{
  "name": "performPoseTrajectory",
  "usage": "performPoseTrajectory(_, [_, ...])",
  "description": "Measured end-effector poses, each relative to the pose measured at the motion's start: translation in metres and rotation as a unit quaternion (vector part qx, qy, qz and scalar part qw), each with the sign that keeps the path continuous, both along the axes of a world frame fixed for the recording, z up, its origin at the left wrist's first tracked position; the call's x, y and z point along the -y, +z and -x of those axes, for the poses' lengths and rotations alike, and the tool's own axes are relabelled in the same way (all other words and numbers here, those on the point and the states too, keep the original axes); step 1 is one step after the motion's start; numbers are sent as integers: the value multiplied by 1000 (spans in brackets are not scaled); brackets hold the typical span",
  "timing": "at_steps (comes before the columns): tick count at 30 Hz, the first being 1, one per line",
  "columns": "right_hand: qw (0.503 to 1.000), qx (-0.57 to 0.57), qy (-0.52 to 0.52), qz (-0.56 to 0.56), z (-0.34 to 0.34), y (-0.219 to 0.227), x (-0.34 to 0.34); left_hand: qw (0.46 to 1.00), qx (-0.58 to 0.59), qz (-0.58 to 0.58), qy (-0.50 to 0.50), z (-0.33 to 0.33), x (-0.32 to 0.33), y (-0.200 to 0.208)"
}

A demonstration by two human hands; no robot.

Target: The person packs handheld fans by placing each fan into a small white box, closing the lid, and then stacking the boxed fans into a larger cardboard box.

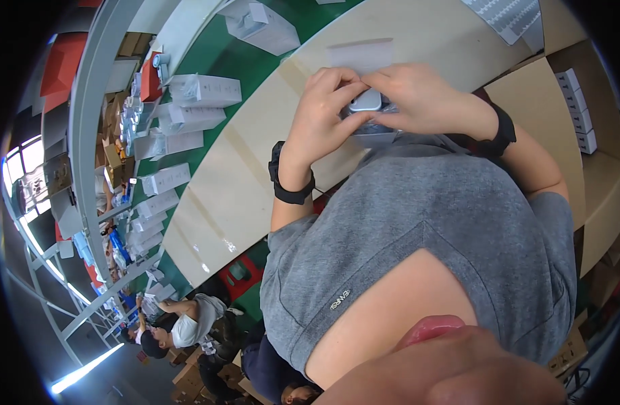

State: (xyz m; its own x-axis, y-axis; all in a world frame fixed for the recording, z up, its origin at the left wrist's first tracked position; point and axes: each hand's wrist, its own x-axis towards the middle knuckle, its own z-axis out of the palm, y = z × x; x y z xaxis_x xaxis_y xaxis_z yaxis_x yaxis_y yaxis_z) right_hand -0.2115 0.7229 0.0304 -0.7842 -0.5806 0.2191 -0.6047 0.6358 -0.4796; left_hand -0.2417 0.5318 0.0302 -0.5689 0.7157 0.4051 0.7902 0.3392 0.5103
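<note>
Close in front of my chest stands a small white box (376,140), its lid flap (361,54) raised on the far side. Inside it is a pale, rounded-corner device (366,101) with clear plastic wrap (389,108) around it. My left hand (328,111) is closed at the box's left side, thumb and fingertips pinching the wrap. From the right, my right hand (425,101) curls over the same opening, also closed on the wrap. The thumbs nearly meet at the near edge of the device. Both hands hide the box's sides.
The pale worktop (249,162) runs beside a green strip (256,67) bearing several white boxes (212,91). At my right, an open carton (536,125) contains small white boxes (577,111). A patterned sheet (506,19) lies at the far right. Other people (188,327) work at lower left.
</note>
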Motion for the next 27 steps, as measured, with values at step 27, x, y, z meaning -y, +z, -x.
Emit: performPoseTrajectory(27, [945,39,-155,284,-17,37,-59,819,509,-263,45,-26,-84,-63])
